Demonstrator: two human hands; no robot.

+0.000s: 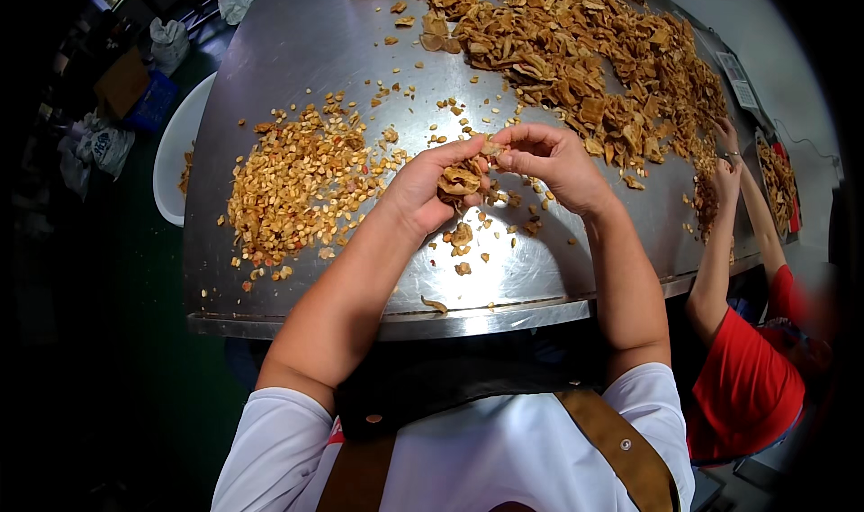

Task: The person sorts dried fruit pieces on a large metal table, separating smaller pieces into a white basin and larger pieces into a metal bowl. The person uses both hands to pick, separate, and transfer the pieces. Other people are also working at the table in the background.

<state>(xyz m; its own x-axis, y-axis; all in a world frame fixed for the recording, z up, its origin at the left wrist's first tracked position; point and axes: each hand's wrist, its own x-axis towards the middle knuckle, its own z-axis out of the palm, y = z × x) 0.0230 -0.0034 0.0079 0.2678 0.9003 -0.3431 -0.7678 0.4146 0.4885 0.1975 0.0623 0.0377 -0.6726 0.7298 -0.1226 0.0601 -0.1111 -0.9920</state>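
Note:
My left hand (432,185) is closed around several brown dried chips (460,180), palm turned up, just above the steel table (304,46). Thumb and forefinger of my right hand (557,164) pinch a small pale piece (493,149) at the fingertips of my left hand. Left of my hands lies a pile of yellowish split kernels (290,188) with a few reddish bits. A large heap of brown dried chips (553,60) spreads over the far right of the table. Small crumbs and loose pieces (462,235) lie below my hands.
A co-worker in a red shirt (749,384) stands at the right, both hands over the heap's end. A white tub (196,154) stands beyond the table's left edge, near plastic bags (169,43) and a blue crate (154,100). A container of chips (776,181) is at far right.

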